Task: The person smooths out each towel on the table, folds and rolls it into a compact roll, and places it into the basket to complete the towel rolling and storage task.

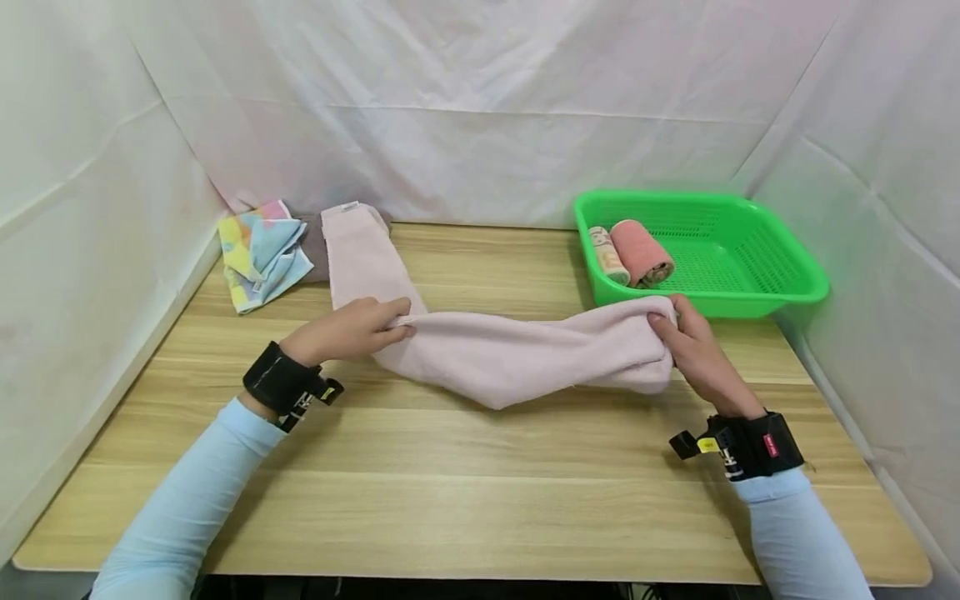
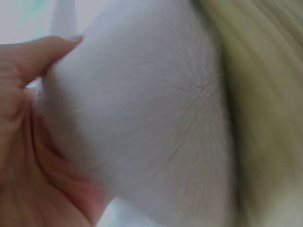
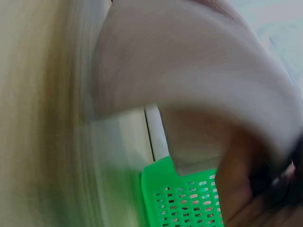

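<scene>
A pale pink towel (image 1: 517,354) stretches between both hands, sagging in the middle above the wooden table. My left hand (image 1: 348,327) pinches it near its bend, thumb and fingers on the edge. My right hand (image 1: 697,350) grips the far right end, close to the front of the green basket (image 1: 787,287). From the left hand, the towel's other end runs back over a grey cloth (image 1: 317,250). In the left wrist view the towel (image 2: 147,109) fills most of the picture. Motion blurs the towel (image 3: 180,61) in the right wrist view.
Two rolled towels, one coral (image 1: 639,250) and one patterned (image 1: 609,255), lie in the basket's left side. A crumpled multicoloured cloth (image 1: 262,254) rests at the back left beside the grey one. White curtains (image 1: 465,108) enclose the wooden table (image 1: 480,500) at the back and sides.
</scene>
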`<state>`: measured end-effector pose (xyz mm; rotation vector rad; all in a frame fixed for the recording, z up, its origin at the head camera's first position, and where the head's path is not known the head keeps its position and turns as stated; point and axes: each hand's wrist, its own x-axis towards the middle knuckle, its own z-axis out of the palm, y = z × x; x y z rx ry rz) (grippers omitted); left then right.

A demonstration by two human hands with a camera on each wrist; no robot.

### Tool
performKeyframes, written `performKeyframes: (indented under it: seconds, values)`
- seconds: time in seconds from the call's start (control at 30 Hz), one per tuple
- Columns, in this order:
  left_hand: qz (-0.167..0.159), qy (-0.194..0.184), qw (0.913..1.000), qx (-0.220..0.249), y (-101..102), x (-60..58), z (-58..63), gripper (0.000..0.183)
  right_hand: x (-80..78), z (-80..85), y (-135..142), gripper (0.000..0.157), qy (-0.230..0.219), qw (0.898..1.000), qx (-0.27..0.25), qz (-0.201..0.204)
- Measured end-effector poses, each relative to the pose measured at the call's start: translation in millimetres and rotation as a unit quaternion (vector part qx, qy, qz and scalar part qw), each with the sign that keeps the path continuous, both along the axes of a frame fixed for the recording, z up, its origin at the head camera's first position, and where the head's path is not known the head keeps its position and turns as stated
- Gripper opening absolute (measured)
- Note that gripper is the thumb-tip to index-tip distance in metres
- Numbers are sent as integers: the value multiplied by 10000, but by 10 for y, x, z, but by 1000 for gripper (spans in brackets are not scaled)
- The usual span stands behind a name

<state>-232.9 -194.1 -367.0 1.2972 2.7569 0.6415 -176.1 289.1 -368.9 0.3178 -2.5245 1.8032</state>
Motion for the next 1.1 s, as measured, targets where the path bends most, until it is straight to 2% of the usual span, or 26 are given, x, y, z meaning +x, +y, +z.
performKeyframes:
  seconds: [0.07, 0.17, 0.2, 0.3, 0.37, 0.4, 0.53, 0.63, 0.67, 0.73, 0.8, 0.87, 0.93, 1.0, 1.1]
  values:
    - [-3, -197, 9998, 10, 36, 20, 47, 22, 34, -13, 43, 28, 136, 9988, 389, -252]
    - [-36, -285, 9995, 129, 79, 46, 135, 20, 89, -9, 174, 28, 317, 9883, 1382, -553]
    - [-39, -181, 9997, 179, 88, 47, 163, 20, 106, -2, 233, 27, 333, 9837, 1656, -619]
    - [126, 475, 9985, 248, 91, 28, 216, 18, 149, 11, 427, 27, 267, 9719, 2221, -739]
    - [262, 756, 9965, 243, 75, 6, 218, 16, 178, 4, 548, 28, 109, 9697, 2307, -793]
    - [328, 751, 9964, 205, 62, -1, 208, 16, 196, -5, 600, 29, 9, 9683, 2357, -830]
    - [288, 262, 9992, -135, 12, 2, 134, 22, 261, -49, 743, 38, -368, 9675, 2374, -793]
    - [77, -61, 9989, -466, 1, 24, 84, 33, 304, -51, 783, 50, -520, 9578, 2699, -843]
    - [-7, -152, 9984, -545, 4, 29, 71, 34, 316, -43, 776, 54, -497, 9517, 2886, -923]
    - [-162, -408, 9968, -663, 15, 42, 57, 33, 316, -15, 726, 57, -163, 9368, 3319, -1096]
    - [-294, -610, 9946, -781, 27, 51, 43, 27, 279, 24, 629, 52, 444, 9249, 3605, -1122]
    - [-385, -694, 9931, -864, 41, 58, 29, 23, 190, 58, 482, 38, 1124, 9168, 3742, -824]
    - [-463, -624, 9932, -869, 53, 63, 16, 22, 67, 69, 309, 25, 1602, 9145, 3715, -92]
    - [-558, -477, 9945, -747, 64, 64, 4, 21, -55, 57, 128, 24, 1616, 9107, 3711, 822]
    - [-712, -379, 9960, -387, 71, 54, -20, 21, -220, -17, -109, 43, 1330, 8897, 3955, 1853]
